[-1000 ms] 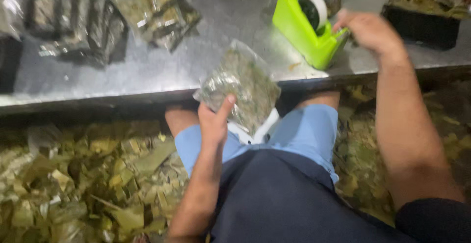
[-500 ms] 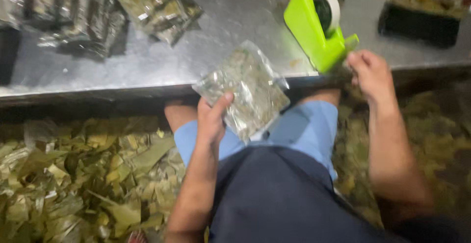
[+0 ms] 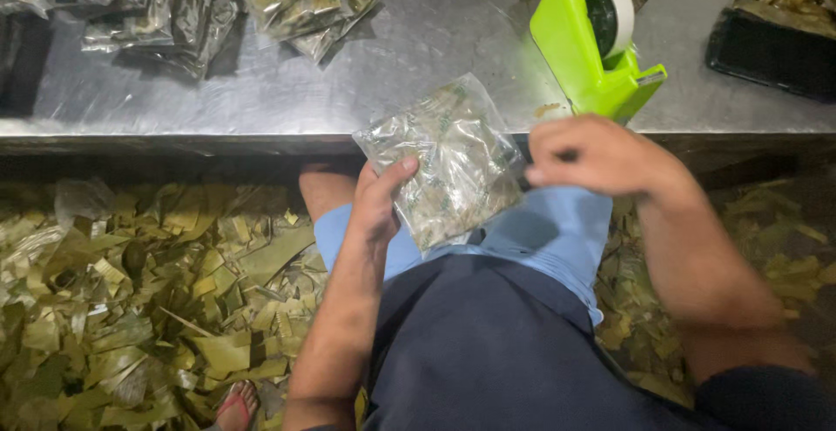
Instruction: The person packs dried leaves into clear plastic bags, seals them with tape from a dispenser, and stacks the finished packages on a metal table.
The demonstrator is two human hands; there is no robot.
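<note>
My left hand (image 3: 379, 205) grips a clear plastic bag (image 3: 453, 161) of green-brown leaf pieces, held tilted over my lap at the front edge of the steel table (image 3: 435, 48). The thumb lies across the bag's lower left side. My right hand (image 3: 601, 157) is at the bag's right edge with its fingers pinched together. Nothing shows between the fingertips. A lime-green tape dispenser (image 3: 583, 48) with a white roll stands on the table just behind my right hand.
Filled clear bags (image 3: 305, 0) and darker bags (image 3: 165, 13) lie at the table's back left. A black tray (image 3: 775, 48) sits at the back right. Cut leaves (image 3: 131, 292) cover the floor on both sides of my legs, and a red sandal (image 3: 233, 407) shows at the bottom.
My right hand left the tape dispenser and came down and left to the bag's right edge. My left hand kept hold of the bag and raised it slightly.
</note>
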